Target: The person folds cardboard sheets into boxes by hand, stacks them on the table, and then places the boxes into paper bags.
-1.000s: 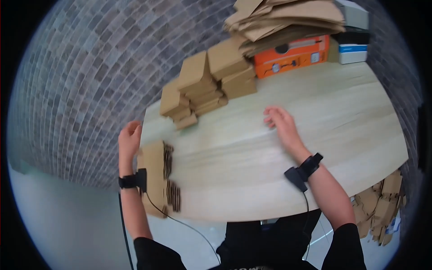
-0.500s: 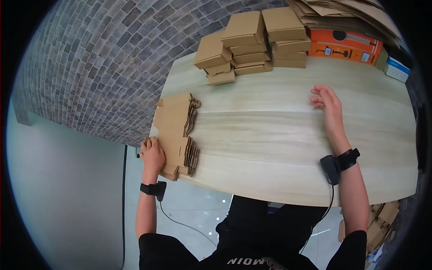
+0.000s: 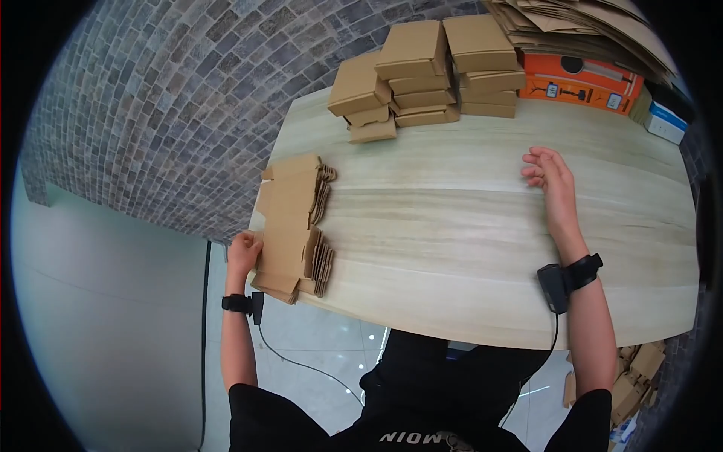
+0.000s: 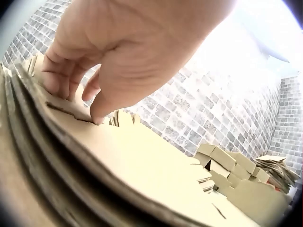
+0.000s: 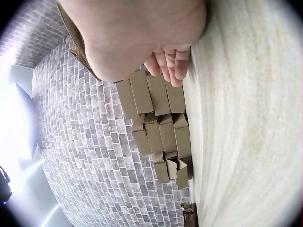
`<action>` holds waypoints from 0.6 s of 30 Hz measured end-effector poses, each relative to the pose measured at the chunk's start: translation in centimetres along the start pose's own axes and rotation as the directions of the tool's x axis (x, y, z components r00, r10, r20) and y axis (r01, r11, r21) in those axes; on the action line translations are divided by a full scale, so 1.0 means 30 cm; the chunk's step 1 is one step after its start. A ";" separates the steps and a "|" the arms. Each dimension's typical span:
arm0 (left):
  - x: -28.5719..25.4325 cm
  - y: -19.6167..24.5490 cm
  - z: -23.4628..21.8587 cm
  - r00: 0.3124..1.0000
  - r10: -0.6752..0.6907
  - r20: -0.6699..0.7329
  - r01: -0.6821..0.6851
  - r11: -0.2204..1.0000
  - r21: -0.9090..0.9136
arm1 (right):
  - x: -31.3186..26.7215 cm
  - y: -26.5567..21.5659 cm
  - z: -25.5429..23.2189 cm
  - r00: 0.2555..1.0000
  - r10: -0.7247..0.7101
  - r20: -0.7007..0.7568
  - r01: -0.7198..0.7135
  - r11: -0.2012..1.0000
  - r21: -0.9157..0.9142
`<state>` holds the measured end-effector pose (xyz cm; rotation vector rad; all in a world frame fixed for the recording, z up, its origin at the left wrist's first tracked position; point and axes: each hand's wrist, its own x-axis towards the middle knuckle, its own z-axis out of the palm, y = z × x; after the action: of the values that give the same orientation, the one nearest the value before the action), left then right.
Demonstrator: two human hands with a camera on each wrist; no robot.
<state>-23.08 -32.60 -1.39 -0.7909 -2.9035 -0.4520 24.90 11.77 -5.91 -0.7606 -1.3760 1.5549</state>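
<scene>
A stack of flattened cardboard boxes [image 3: 290, 211] lies at the table's left side, its slotted flaps fanned toward the right. At the left edge of this stack is my left hand [image 3: 242, 252]. In the left wrist view its thumb [image 4: 98, 113] and bent fingers [image 4: 59, 80] pinch the edge of the top flattened box [image 4: 128, 146], beside a cut slot. My right hand [image 3: 553, 184] rests over the right part of the table [image 3: 437, 226], fingers loosely bent and nothing in them. From the right wrist view, that hand [image 5: 137, 33] is close to the tabletop.
Folded boxes [image 3: 410, 53] stand in piles along the back. Right of them, an orange box [image 3: 576, 83] carries a heap of flat cardboard [image 3: 587, 30]. A blue-and-white box [image 3: 666, 120] stands at the back right. More cardboard [image 3: 636, 384] lies below the table's right edge.
My left hand came down to the flattened stack, lay on its left side, then shifted slightly left to pinch its edge. The head view swung left; the right hand stayed over the table.
</scene>
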 end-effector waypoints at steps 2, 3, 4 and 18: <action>0.023 0.008 -0.018 0.998 0.046 0.040 -0.048 0.997 0.053 | -0.002 -0.004 -0.002 1.000 -0.009 -0.017 0.009 1.000 -0.005; 0.034 0.013 -0.034 0.986 -0.047 0.162 0.059 0.996 -0.071 | -0.001 -0.003 -0.001 1.000 -0.006 -0.010 0.006 1.000 0.001; 0.039 0.036 -0.052 0.949 -0.119 0.293 0.176 0.968 -0.178 | -0.002 -0.003 0.000 1.000 -0.003 -0.005 0.003 1.000 0.008; -0.091 0.617 -0.475 0.955 0.201 0.219 0.007 0.720 -0.694 | -0.019 -0.016 0.001 0.993 -0.003 0.116 0.007 1.000 -0.027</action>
<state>-11.07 -23.10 16.46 -1.1637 -2.8856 -1.5985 25.21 11.23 -5.50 -0.6920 -1.4857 1.6003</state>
